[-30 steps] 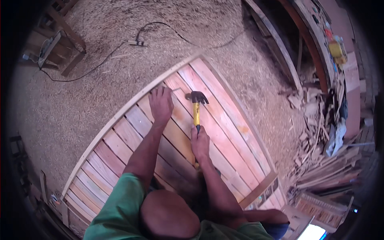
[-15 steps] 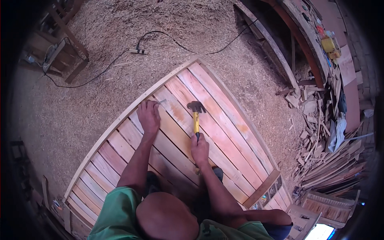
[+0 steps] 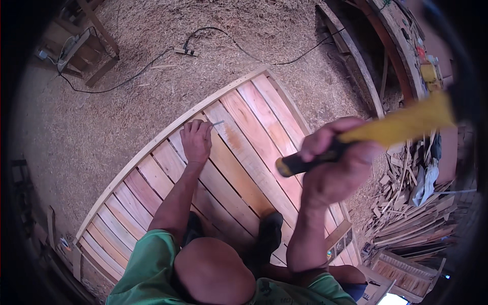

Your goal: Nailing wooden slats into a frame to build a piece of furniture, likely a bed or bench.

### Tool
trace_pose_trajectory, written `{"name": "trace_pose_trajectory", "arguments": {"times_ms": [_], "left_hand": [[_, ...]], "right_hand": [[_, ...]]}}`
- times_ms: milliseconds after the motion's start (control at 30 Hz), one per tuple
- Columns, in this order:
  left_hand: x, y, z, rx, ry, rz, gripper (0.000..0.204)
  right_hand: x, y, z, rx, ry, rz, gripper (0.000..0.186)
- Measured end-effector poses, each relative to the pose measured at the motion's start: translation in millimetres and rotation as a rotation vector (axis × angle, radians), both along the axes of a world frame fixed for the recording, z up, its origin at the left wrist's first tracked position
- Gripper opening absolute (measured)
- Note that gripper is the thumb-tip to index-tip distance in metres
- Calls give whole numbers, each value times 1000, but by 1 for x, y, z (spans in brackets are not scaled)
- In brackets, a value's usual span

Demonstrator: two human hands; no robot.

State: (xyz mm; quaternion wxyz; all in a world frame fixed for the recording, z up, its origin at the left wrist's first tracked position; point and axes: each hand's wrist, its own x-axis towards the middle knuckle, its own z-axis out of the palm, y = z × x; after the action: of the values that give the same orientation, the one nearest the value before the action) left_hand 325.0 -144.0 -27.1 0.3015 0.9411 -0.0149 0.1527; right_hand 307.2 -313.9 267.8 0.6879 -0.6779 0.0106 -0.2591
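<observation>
So there's this thin metal pin point(image 3: 218, 122), nail-like, though it's too small for me to swear to that. It's poking out of the left hand point(image 3: 196, 141) over the planks of a big slatted panel point(image 3: 250, 119), near the light wooden edge strip point(image 3: 231, 88). Fingers are closed around the pin's near end and the tip points off to the right. Can't tell if it actually touches the wood.

Right hand point(image 3: 335, 178) is wrapped tight around the black grip of a hammer point(image 3: 399, 124), raised up close to the camera, well apart from the pin. The yellow part of the handle slants up to the right and it's pretty blurry; the head end gets lost in the dark rim.

The panel's planks are pinkish to tan with dark narrow gaps between them. A dark shoe point(image 3: 268, 236) sits over the planks between the two forearms, and a green sleeve point(image 3: 145, 264) covers the left upper arm.

Around all that, the floor point(image 3: 127, 117) is covered in wood shavings, with a black cable point(image 3: 133, 81) snaking across to a small power strip point(image 3: 185, 52). Over on the right there's a heap of scrap wood point(image 3: 399, 180) with a pale crumpled sheet point(image 3: 422, 180) beside it.
</observation>
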Motion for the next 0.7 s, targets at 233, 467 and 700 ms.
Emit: {"name": "trace_pose_trajectory", "arguments": {"times_ms": [233, 467, 700], "left_hand": [[-1, 4, -2, 23, 5, 6, 10], [0, -1, -4, 55, -12, -24, 10], [-24, -14, 15, -37, -16, -66, 9]], "right_hand": [[4, 10, -42, 193, -276, 134, 48], [-107, 31, -224, -512, 1036, -16, 38], [-136, 21, -253, -531, 923, -73, 38]]}}
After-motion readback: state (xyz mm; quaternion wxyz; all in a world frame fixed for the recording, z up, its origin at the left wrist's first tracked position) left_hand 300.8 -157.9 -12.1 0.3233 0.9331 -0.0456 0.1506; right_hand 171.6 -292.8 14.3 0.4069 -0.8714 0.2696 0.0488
